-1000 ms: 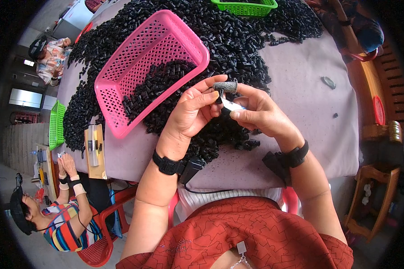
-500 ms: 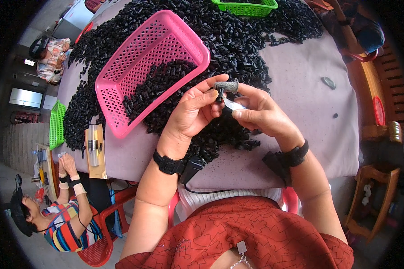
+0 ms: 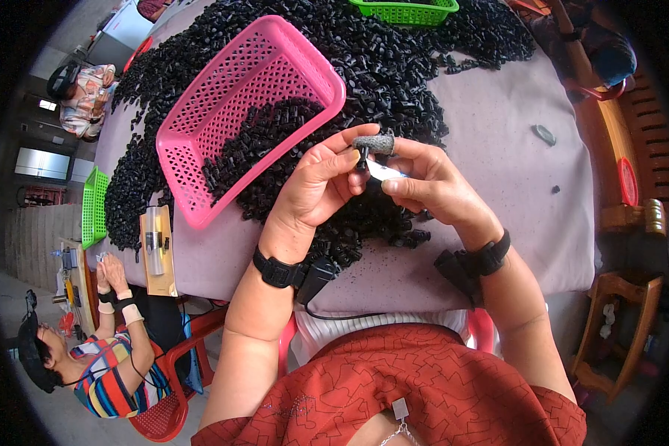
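Observation:
My left hand [image 3: 316,182] is closed, pinching a small black part [image 3: 363,157] between thumb and fingers. My right hand [image 3: 438,182] grips a thin, shiny blade [image 3: 382,171] under its thumb, its edge close against the black part. A grey, rough-textured finger sleeve [image 3: 373,143] covers the tip of my right index finger, which reaches toward my left fingertips. Both hands meet above the near edge of a large heap of small black parts [image 3: 394,82]. Whether the blade touches the part is too small to tell.
A pink perforated basket [image 3: 175,175] lies tipped on the heap, black parts spilling inside. Green baskets [image 3: 405,13] stand at the far edge and at left. Right on the cloth lies a small clear piece [image 3: 545,134]. A co-worker [image 3: 119,372] sits at left; others sit farther off.
The blade has turned slightly and now catches more light. My hands have barely shifted, still holding the part and blade together.

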Demonstrator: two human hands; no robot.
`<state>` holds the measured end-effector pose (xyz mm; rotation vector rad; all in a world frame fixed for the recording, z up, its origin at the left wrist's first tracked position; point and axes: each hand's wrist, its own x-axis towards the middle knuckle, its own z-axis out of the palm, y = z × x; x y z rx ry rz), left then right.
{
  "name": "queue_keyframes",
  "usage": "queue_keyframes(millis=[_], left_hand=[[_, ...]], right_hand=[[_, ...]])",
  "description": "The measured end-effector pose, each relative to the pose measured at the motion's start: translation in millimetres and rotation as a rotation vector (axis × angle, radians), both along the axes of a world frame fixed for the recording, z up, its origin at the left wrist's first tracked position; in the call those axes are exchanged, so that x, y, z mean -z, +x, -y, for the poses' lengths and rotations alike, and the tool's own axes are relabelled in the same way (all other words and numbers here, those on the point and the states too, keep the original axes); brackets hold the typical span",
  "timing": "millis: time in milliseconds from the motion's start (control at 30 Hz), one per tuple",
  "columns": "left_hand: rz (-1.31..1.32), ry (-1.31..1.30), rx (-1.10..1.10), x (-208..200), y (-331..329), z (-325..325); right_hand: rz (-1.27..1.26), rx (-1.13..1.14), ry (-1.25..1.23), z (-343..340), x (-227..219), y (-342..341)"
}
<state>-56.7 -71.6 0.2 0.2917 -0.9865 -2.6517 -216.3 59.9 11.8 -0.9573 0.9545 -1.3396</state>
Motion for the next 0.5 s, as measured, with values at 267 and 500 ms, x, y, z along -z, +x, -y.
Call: queue_keyframes(millis=[267, 500], left_hand=[[-0.036, 0.001, 0.051, 1.9, -0.8, -2.4], [-0.005, 0.013, -0.016, 0.8, -1.5, -1.9]], right_hand=[[0.042, 0.001, 0.014, 0.6, -0.7, -2.7], [0.022, -0.034, 0.003, -2.3, -6.8, 0.3]])
